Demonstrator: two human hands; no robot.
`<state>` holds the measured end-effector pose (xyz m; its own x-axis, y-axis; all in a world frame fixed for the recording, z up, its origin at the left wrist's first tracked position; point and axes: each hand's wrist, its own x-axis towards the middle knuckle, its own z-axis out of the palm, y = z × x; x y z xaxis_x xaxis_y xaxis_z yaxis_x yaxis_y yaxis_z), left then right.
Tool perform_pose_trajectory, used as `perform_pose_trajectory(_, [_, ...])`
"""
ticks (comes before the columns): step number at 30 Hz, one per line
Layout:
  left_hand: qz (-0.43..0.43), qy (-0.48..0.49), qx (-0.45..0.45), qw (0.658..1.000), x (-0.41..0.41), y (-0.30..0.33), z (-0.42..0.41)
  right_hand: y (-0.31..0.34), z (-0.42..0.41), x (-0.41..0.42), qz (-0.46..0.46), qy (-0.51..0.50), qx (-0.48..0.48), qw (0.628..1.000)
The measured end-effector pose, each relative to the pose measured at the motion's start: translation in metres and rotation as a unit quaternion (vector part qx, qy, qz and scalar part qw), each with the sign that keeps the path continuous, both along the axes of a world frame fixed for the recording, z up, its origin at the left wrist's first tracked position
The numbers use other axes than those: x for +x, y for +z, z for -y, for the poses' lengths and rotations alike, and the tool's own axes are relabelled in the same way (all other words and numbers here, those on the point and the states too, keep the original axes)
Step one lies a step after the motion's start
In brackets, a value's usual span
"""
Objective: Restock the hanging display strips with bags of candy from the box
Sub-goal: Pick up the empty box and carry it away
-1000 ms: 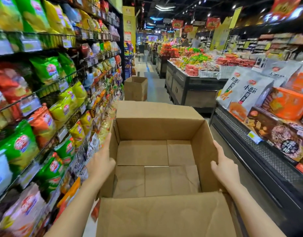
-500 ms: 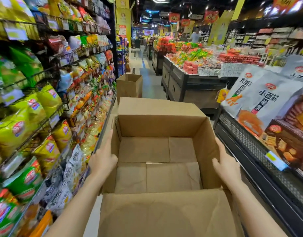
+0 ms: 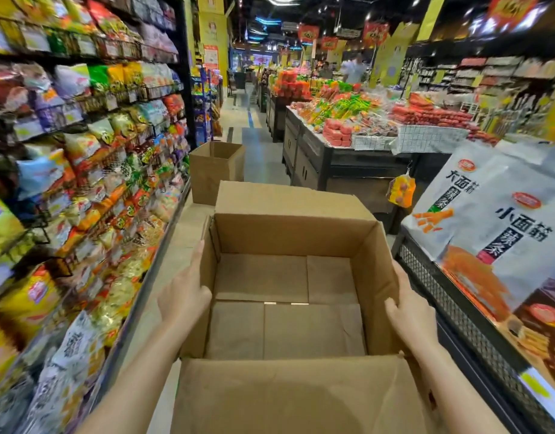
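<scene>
Head view. The cardboard box (image 3: 285, 308) is carried at waist level between both hands, open side up, all four flaps folded outward. Its interior is bare: only the bottom panels show, and no candy bags are visible inside. The left hand (image 3: 183, 296) lies flat against the outside of the left wall; its grip is a spread palm pressing inward, with no fingers hooked over the rim. The right hand (image 3: 410, 317) presses the right wall from the opposite side, fingers curled around the wall's upper edge. This opposed squeeze is judged to be what supports the box, since nothing shows beneath it.

The box is held level and centred in the aisle, between the snack shelves (image 3: 82, 183) on the left and the wire-fronted display (image 3: 457, 308) on the right, apparently to clear both. A second box (image 3: 215, 170) stands on the floor (image 3: 260, 151) ahead, well apart from the carried one. No hanging display strips can be identified with certainty. With the box empty, the stock appears used up; the likely step in hand is removing it.
</scene>
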<state>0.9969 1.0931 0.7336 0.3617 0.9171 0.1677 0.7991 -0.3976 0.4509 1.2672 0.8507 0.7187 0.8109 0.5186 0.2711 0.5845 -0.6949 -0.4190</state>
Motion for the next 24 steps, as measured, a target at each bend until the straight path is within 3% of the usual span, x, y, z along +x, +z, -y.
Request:
perform_pose_trajectory(11, [0.027,-0.046,-0.008,0.999,0.136,-0.012,-0.130,-0.015,-0.114,0.120,-0.010,-0.029,-0.015,0.999])
perform_pose_trajectory(24, [-0.007,-0.082,0.011,0.997,0.318,0.006,-0.288,-0.015,-0.249,0.273,-0.019,-0.076,-0.022,0.997])
